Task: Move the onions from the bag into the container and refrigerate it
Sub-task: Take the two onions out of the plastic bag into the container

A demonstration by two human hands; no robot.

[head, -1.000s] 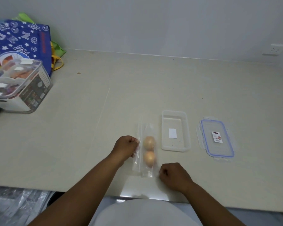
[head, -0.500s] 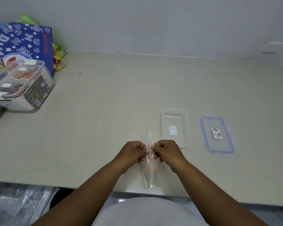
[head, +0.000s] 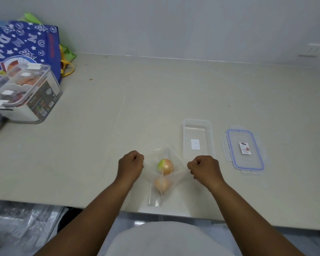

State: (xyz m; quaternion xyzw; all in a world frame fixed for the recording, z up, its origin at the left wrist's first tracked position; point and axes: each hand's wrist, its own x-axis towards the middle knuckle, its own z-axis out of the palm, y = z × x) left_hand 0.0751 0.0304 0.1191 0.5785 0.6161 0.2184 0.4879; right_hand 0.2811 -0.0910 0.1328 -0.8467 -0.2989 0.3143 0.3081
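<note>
Your left hand (head: 131,165) and right hand (head: 203,168) are clenched on the clear bag (head: 162,174), pulling its mouth apart. Two onions (head: 165,166) sit inside, lined up toward you. The container (head: 198,137) and lid (head: 245,149) run lengthwise away; label text unreadable.

far left of my fingers, by counter's (head: 155,100) left edge: clear lidded storage box (head: 24,95) with white clips, printed label on side. behind it, touching, blue tote bag (head: 29,47) with white stars and letters, against wall (head: 174,23); green bag (head: 67,52) with yellow handle peeks behind tote. far right, up on wall: white socket (head: 313,49). below counter's near edge, left of me: crumpled clear plastic (head: 22,226).
</note>
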